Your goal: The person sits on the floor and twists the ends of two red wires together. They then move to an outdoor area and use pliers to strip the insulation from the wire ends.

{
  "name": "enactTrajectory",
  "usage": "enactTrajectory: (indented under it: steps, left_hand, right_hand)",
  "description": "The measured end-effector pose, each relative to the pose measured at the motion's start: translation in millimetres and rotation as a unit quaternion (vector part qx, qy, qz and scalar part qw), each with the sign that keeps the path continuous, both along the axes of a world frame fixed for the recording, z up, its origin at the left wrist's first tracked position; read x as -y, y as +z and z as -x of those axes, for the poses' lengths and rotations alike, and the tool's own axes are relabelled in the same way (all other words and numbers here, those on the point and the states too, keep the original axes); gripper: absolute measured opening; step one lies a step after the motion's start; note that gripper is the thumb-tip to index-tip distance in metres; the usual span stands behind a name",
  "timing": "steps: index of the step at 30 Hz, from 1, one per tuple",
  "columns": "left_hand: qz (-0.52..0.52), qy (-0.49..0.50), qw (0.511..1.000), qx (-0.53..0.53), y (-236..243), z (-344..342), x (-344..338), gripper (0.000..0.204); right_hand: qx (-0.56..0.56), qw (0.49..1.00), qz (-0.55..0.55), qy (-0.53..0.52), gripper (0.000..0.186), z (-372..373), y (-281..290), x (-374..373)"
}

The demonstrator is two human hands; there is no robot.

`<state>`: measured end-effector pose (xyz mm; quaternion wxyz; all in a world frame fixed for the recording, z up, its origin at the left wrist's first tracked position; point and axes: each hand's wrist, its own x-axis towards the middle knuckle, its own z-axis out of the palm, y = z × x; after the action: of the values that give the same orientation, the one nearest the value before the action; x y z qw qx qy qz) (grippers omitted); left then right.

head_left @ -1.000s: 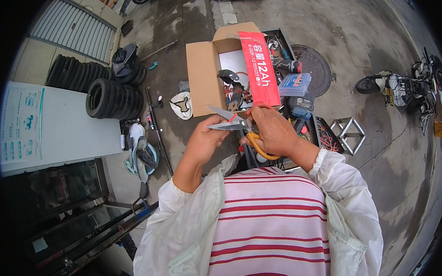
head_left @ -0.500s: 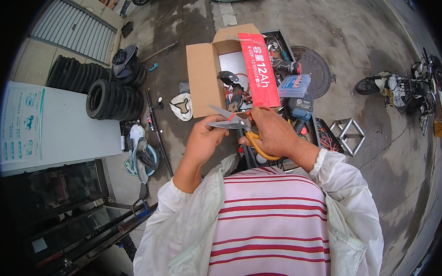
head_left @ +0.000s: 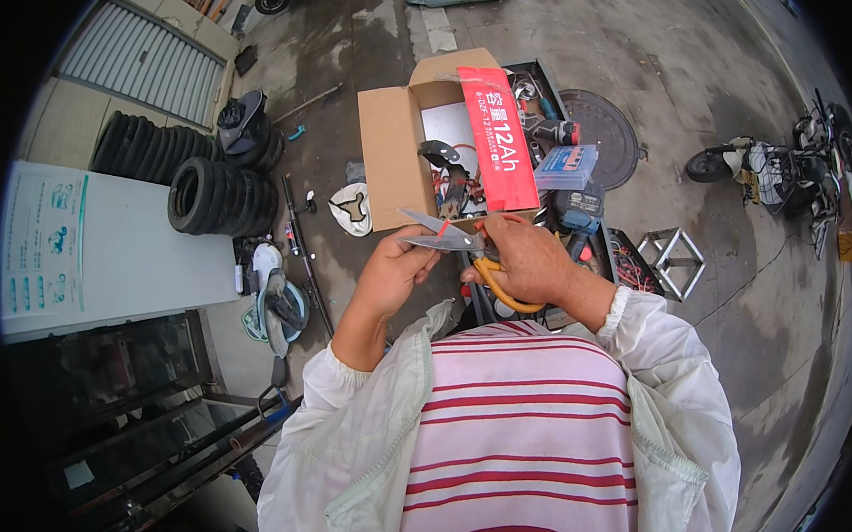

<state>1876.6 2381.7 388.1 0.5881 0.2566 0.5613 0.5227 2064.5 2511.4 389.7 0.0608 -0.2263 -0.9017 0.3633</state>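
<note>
My right hand (head_left: 533,263) is wrapped round the yellow-orange handles of a pair of scissors (head_left: 451,241), whose blades point left and stand apart. A short, thin red piece (head_left: 444,228), perhaps wire or tubing, lies between the blades. Pinched fingers of my left hand (head_left: 389,276) are right at the lower blade, closed on what seems to be the end of that red piece; the fingers and blade hide most of it. Just beyond both hands is an open cardboard box (head_left: 384,136) with a red printed flap, holding several small parts.
Right of the box are a clear blue plastic case (head_left: 568,166), a cordless power tool (head_left: 581,208) and a metal frame (head_left: 671,262). Stacked tyres (head_left: 222,197) and a white panel (head_left: 123,243) stand to the left. A motorbike (head_left: 782,177) is parked at far right.
Hardly anything differs. The scissors blades look slightly closer together, and both hands stay in nearly the same place.
</note>
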Motion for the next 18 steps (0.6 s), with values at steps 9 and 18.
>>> enactTrajectory:
  steps: [9, 18]
  left_hand:
    - [0.023, -0.032, 0.998, 0.054, 5.1, 3.7, 0.2, 0.019]
    - [-0.059, 0.019, 0.873, -0.483, 19.8, -33.4, -8.1, 0.027]
  right_hand:
    - [0.009, 1.000, 0.004, 0.013, 0.073, 0.2, 5.4, -2.9]
    - [0.021, 0.992, 0.121, -0.031, 0.071, -0.5, 4.5, 4.0]
